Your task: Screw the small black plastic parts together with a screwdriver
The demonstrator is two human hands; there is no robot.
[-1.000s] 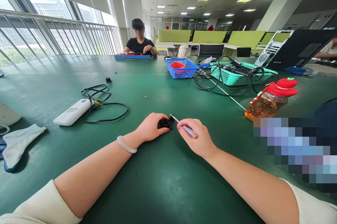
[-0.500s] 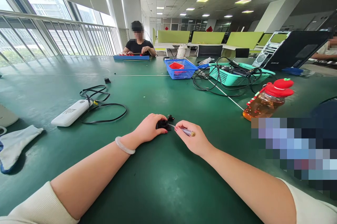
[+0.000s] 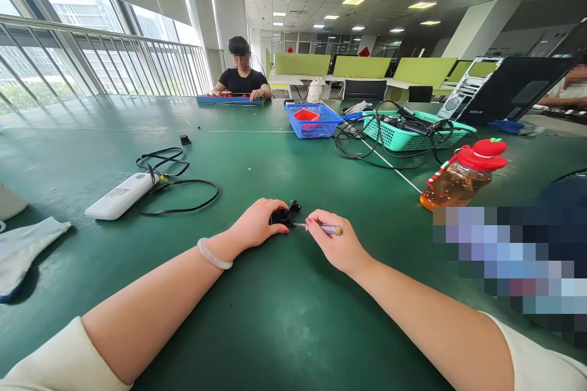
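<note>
Mostly I'm looking at a glossy dark-green tabletop (image 3: 250, 152), clock centred on the work between the hands. A teal perforated plastic basket (image 3: 398, 139) sits at 2 o'clock, a clear red-lidded bottle of amber drink (image 3: 458, 184) just short of 3, and a white slab-shaped power bank (image 3: 121, 197) just past 9, all well apart from the action. My right hand (image 3: 338, 244), at 3 to 4, pinches a slim metal tool with a purplish handle (image 3: 329, 229), shaft aimed at 9. My left hand (image 3: 260, 223), at 9, has thumb and fingers pinching a squat black part (image 3: 280, 218) at dead centre. Near its 1-to-2 side lies a tiny black bit (image 3: 296, 206).

The tip's at the part's right edge; can't tell if it's seated. Imo: brace the part firmly, keep the shaft lined up, press lightly, and mind the left thumb.
</note>
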